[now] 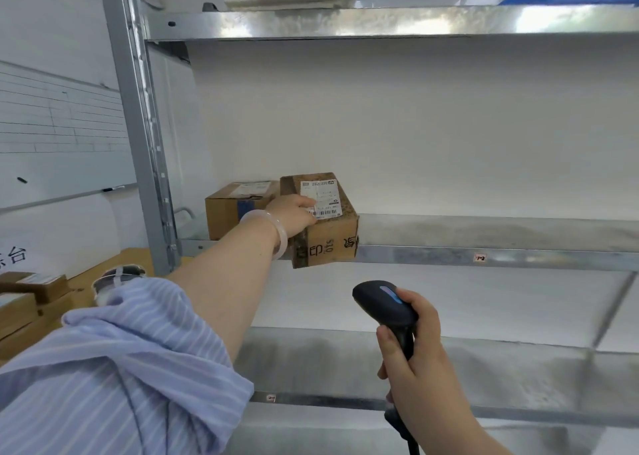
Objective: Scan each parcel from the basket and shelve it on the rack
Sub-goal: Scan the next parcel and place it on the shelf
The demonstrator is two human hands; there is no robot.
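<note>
With left hand (294, 212), reaching to 12 o'clock and gripping brown cardboard parcel (328, 243): fingers curled over its top and left edge, partly covering white printed barcode label (323, 197). Prob. seating it on middle galvanised steel shelf (484, 243) of grey metal rack (138, 126). Leaving it skewed for now, w/ near corner hanging out past front lip. Resting it close to smaller tan cardboard carton (224, 212) at its 9 o'clock; unable to tell whether touching or just beside.

Holding black pistol-grip handheld scanner (383, 304) in right hand (415, 357) at 6 o'clock of parcel, fingers wrapped round handle, nose aimed up twd rack. Trailing black cable (404, 434) down out of frame at 6 o'clock.

Judging step as shelving, i.e. tail end of this parcel's cycle; unable to confirm scan done. Not seeing basket anywhere.

Risks from here:
- Dropping parcel if letting go now: overhang + skew putting weight past lip, tipping it fwd twd lower steel shelf (311, 361).
- Shoving carton back or sideways if pushing hard w/o squaring up first.
- Snagging pale translucent bangle (281, 233) on parcel's edge when pulling wrist back.
- Catching cable on lower shelf's front edge when swinging scanner.
</note>
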